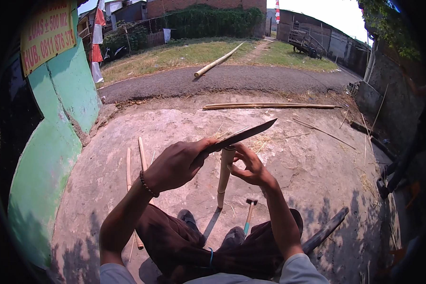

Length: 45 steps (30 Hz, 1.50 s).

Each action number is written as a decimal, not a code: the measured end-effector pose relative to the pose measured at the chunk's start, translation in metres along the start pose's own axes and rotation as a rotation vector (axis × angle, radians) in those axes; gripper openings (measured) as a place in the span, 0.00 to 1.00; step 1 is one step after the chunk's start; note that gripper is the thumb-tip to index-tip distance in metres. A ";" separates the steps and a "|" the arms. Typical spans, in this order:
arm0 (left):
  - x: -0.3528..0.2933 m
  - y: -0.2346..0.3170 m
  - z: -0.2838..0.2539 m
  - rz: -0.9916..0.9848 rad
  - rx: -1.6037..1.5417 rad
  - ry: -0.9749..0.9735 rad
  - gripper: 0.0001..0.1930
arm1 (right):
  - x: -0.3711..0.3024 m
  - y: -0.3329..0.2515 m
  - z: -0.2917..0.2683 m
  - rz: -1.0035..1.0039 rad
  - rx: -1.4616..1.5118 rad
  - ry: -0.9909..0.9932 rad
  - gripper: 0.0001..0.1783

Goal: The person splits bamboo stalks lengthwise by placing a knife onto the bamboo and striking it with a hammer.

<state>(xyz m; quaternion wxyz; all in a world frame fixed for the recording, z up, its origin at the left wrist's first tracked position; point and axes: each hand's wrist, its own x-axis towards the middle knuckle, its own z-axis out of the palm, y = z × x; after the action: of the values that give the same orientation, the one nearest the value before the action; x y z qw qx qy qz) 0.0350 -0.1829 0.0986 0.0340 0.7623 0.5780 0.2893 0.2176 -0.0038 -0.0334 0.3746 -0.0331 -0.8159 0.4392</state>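
Note:
My left hand (175, 164) grips the handle of a big dark knife (246, 134), its blade pointing up to the right. The blade's edge rests on the top end of a pale bamboo stick (223, 180) that stands upright on the concrete ground. My right hand (250, 166) holds that stick just below its top, fingers wrapped around it beside the blade. A bead bracelet circles my left wrist. My knees in dark trousers sit below the stick.
A small hammer (248, 215) lies on the ground by my right knee. Two thin bamboo sticks (141, 158) lie at the left near a green wall (66, 109). Long bamboo strips (270, 106) lie ahead, a bamboo pole (217, 61) on the road, a dark log (326, 229) at right.

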 end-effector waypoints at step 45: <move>-0.040 0.075 0.092 -0.305 -0.373 0.494 0.32 | 0.023 -0.015 0.036 -0.082 0.063 -0.065 0.21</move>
<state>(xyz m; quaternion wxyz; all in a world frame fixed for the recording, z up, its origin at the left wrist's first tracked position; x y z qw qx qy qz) 0.1374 -0.2182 0.0352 0.0745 0.5547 0.6132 0.5575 0.1822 -0.0289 -0.0213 0.3663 0.0262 -0.8141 0.4498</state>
